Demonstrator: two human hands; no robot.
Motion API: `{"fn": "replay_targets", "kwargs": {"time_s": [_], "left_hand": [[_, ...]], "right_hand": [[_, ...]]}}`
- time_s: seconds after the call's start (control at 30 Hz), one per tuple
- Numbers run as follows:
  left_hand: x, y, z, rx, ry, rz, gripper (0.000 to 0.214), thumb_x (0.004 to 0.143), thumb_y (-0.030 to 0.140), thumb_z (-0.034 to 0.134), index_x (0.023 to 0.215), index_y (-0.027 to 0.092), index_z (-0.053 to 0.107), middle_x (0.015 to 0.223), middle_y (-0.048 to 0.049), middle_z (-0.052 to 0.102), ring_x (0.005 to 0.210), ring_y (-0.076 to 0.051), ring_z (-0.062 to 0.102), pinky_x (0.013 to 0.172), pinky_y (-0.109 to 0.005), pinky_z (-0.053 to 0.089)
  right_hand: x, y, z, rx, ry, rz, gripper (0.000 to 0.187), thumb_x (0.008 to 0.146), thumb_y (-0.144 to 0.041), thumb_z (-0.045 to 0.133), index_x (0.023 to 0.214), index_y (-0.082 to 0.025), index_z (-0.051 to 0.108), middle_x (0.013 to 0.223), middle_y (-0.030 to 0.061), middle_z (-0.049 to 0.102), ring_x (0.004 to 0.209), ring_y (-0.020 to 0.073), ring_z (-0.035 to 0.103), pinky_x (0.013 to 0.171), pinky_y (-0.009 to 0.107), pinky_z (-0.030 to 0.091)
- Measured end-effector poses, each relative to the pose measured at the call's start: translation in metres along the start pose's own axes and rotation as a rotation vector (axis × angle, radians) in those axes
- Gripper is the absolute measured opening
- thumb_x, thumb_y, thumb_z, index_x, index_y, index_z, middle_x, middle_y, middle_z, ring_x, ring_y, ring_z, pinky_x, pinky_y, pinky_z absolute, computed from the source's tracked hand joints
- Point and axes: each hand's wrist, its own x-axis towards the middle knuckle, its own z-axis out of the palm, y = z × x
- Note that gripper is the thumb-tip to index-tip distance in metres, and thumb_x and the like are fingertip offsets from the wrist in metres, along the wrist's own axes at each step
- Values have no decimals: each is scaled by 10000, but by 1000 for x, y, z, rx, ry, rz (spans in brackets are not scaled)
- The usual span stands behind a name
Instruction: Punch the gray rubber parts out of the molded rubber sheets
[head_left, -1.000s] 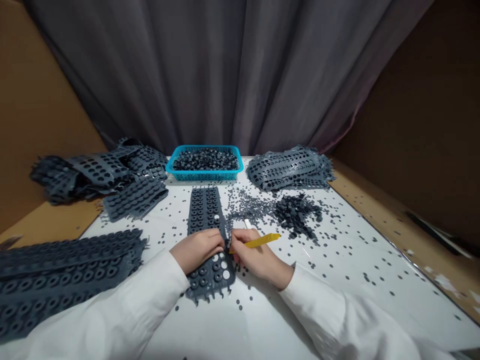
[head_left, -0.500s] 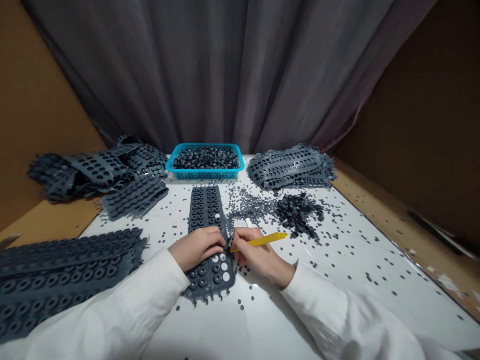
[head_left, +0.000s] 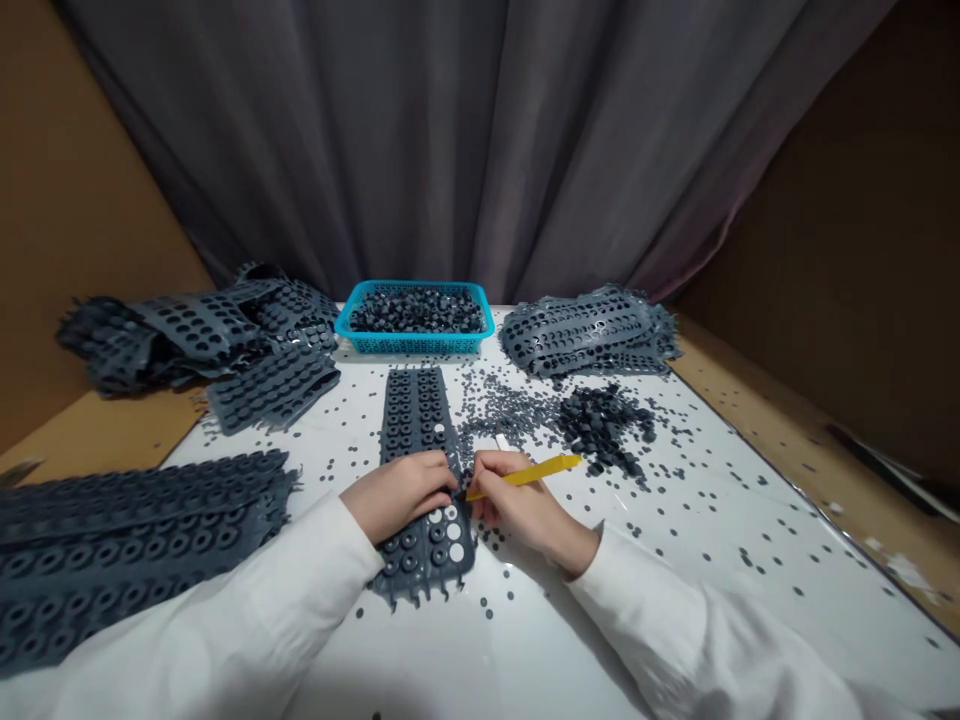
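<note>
A long dark grey rubber strip (head_left: 417, 412) studded with small rings lies lengthwise on the white table in front of me. My left hand (head_left: 401, 492) rests on it with fingers curled, pressing it down near its right edge. My right hand (head_left: 521, 505) is closed on a yellow stick-like tool (head_left: 529, 472), whose tip meets the strip beside my left fingertips. A few holes in the strip near my hands show white where rings are gone.
A blue basket (head_left: 415, 343) of small grey rings stands at the back. Piles of rubber strips lie at the back left (head_left: 196, 340), near left (head_left: 127, 540) and back right (head_left: 585, 333). Loose rings (head_left: 604, 420) and tiny discs are scattered over the table.
Both hands stayed at the same spot on the strip. The yellow tool's free end swung a little further right and up; the view shifted slightly.
</note>
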Motion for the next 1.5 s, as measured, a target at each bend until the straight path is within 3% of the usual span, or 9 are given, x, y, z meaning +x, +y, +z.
{"fn": "replay_targets", "kwargs": {"time_s": [0.2,0.57,0.87,1.5], "left_hand": [[3,3,0,48,-8,11,182,894,206,437,957,172,604,893,-39,551,799,-160,571,713,-254,463],[0,-1,7,252,37,114,329,949,258,315,853,163,615,823,-41,571,795,-168,538,726,-261,442],[2,-2,3,-76,115,74,187,907,213,419,827,157,578,812,-35,571,765,-141,560,699,-228,448],[1,-6,4,-163,170,15,162,882,208,482,807,146,611,798,-43,605,759,-143,580,699,-232,440]], "right_hand": [[-2,-11,2,-193,7,-80,289,751,-90,397,475,-175,393,409,-44,416,422,79,388,424,198,264],[-1,-3,1,-173,-7,-74,281,771,-97,387,502,-175,413,433,-35,452,426,86,413,430,197,282],[-2,-6,0,-175,-16,-43,258,762,-93,385,520,-175,413,434,-38,452,422,84,426,428,193,292],[-2,-8,1,-150,-12,-35,257,748,-86,382,510,-178,409,417,-46,440,399,81,422,402,186,282]]}}
